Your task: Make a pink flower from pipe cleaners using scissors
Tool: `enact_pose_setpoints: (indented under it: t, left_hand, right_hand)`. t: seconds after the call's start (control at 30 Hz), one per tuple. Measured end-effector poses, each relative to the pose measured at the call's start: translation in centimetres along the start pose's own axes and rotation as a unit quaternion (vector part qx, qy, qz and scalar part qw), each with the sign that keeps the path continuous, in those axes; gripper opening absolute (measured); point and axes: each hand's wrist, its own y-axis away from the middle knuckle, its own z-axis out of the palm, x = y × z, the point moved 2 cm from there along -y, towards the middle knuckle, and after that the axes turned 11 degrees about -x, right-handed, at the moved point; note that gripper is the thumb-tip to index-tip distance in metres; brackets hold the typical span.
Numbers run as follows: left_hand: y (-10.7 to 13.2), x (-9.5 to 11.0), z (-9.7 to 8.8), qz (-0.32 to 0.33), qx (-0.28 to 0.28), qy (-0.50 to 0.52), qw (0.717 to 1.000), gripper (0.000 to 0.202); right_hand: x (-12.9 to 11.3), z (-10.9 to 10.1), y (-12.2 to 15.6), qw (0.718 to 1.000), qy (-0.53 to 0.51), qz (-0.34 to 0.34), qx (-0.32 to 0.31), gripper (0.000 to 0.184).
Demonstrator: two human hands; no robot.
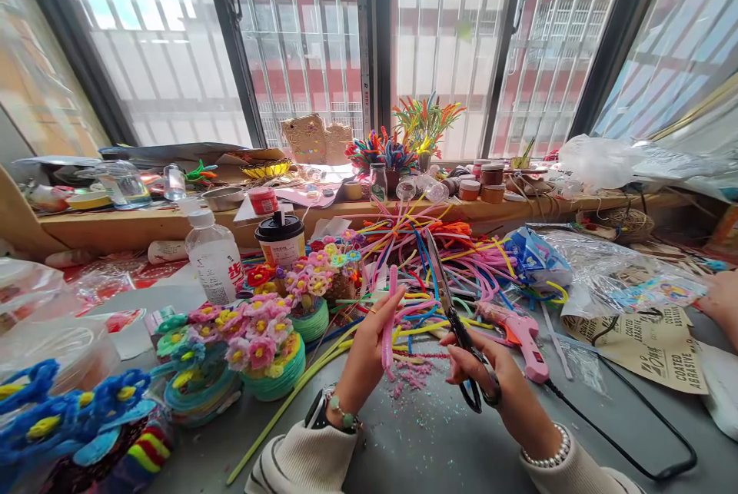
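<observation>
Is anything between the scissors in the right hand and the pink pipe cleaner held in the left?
Nothing visible does. The left hand holds the pink pipe cleaner upright, the right hand holds the scissors beside it; the gap shows only loose pipe cleaners lying on the table behind.

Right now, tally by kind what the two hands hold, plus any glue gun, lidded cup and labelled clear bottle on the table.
Scissors, in the right hand: 1
Pink pipe cleaner, in the left hand: 1
Pink glue gun: 1
Lidded paper cup: 1
Clear labelled bottle: 1
Total: 5
</observation>
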Motion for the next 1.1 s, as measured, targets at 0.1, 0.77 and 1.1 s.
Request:
enact_pose_setpoints:
  t: [0.1,0.77,1.1]
  left_hand:
    - [-0.1,-0.3,0.0,-0.004,-0.007,-0.022,1.0,0.046]
    - [0.3,0.7,-0.4,-0.07,0.17,0.163,0.969,0.027]
    - [0.4,0.9,-0.6,-0.076,0.236,0.127,0.96,0.021]
  right_hand:
    - [-0.3,-0.1,0.0,0.999,0.036,-0.025,0.019,0.024]
    - [-0.6,0.3,0.9,0.984,-0.077,-0.075,-0.142,0.024]
    - [-0.4,1.3,1.1,0.969,-0.131,0.007,-0.21,0.03]
